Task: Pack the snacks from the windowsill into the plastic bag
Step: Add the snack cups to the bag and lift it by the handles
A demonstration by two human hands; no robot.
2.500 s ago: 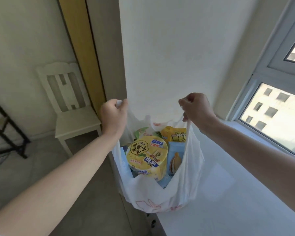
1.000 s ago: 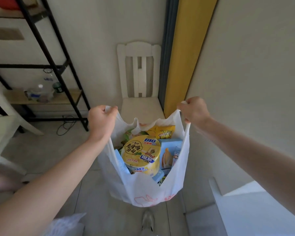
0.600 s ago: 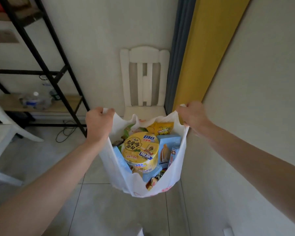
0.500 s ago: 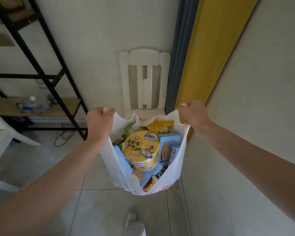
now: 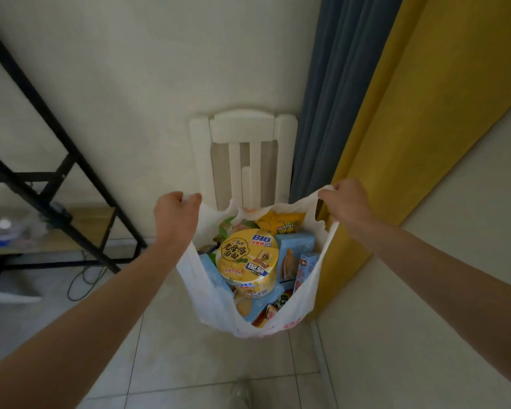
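- Shoe [image 5: 241, 392]: at the lower frame edge, on the tiled floor [image 5: 189, 355], below the gap between the hands.
- Floor: open tile lies under the left forearm and beneath the bag, running left to the shelf.
- Left hand [image 5: 176, 216]: fist curled round the left handle of the plastic bag [image 5: 201, 287].
- Right hand [image 5: 347, 206]: fist curled round the right handle. The hands are set apart, keeping the bag mouth wide.
- Plastic bag: hangs between and below the hands, off the floor. Its right side lies against or just beside the yellow curtain [image 5: 410, 113]; contact cannot be confirmed.
- Contents: noodle cup [image 5: 247, 258] on top, centred; blue box [image 5: 295, 249] just right of it; yellow packet [image 5: 283, 225] at the far rim. Further packets lie beneath, partly hidden.
- Wall [image 5: 425, 290]: runs close along the right forearm; little room on that side.
- Chair [image 5: 242, 149]: beyond the hands, back to the far wall; seat hidden by the bag.
- Blue curtain [image 5: 328, 98]: beyond the right hand, beside the chair.
- Shelf frame [image 5: 42, 143]: well left of the left hand; cable [image 5: 83, 278] on the floor at its foot.
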